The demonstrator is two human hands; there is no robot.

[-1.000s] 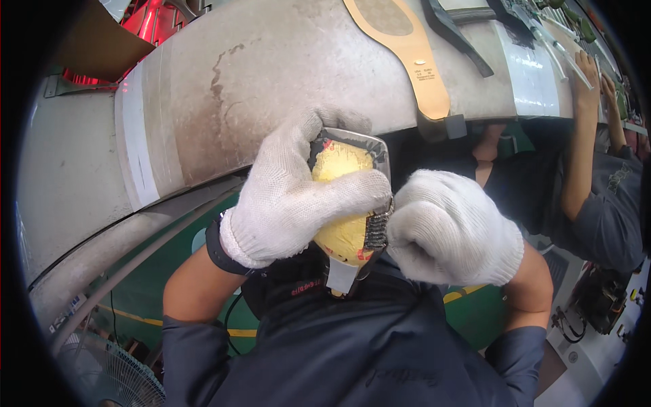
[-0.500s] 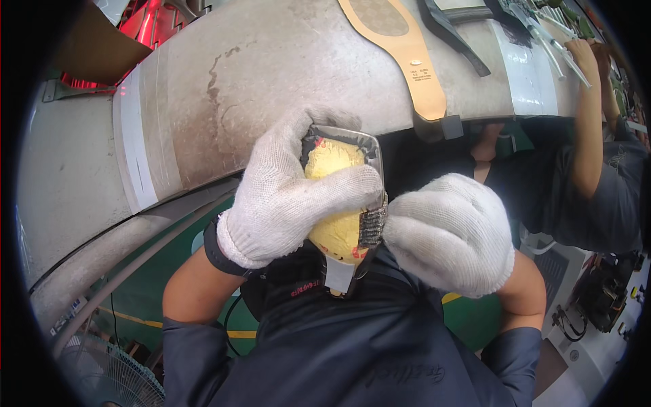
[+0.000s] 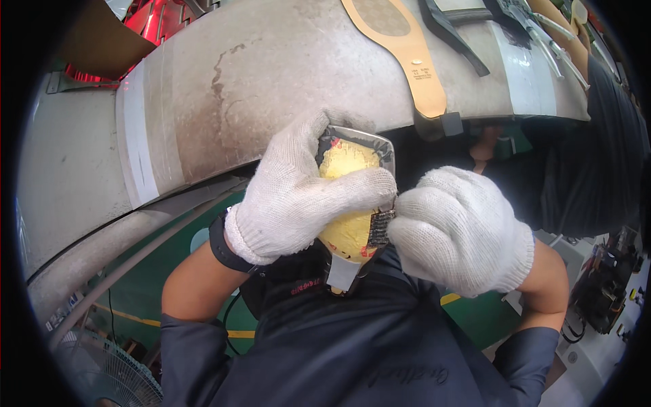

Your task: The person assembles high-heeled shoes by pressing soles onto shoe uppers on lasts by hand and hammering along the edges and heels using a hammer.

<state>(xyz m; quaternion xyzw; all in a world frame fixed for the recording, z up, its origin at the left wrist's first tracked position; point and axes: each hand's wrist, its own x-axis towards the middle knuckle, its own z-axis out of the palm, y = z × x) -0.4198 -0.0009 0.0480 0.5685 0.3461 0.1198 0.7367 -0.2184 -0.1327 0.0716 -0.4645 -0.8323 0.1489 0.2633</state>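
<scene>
A shoe on its last (image 3: 349,159), yellow underside up with a dark turned edge, is held in front of my body, just off the table's near edge. My left hand (image 3: 291,197), in a white knit glove, wraps round it from the left, the thumb lying across the underside. On the shoe's right edge sits a dark ribbed strap end (image 3: 380,228). My right hand (image 3: 461,230), gloved alike, is closed with its fingertips right against that strap end. Its fingers hide what they pinch. A pale grey patch (image 3: 341,273) shows at the shoe's lower end.
The table (image 3: 271,81) curves across the view ahead of me. On it lie a tan insole (image 3: 427,98), black strips (image 3: 461,44) and slim clear tools (image 3: 553,51). A co-worker in dark clothing (image 3: 590,156) is close at the right. A fan (image 3: 102,373) stands lower left.
Both hands and the shoe have shifted slightly to the right, the right hand still closed at the strap end. The co-worker at the right has moved, and the arm that reached over the table has changed place.
</scene>
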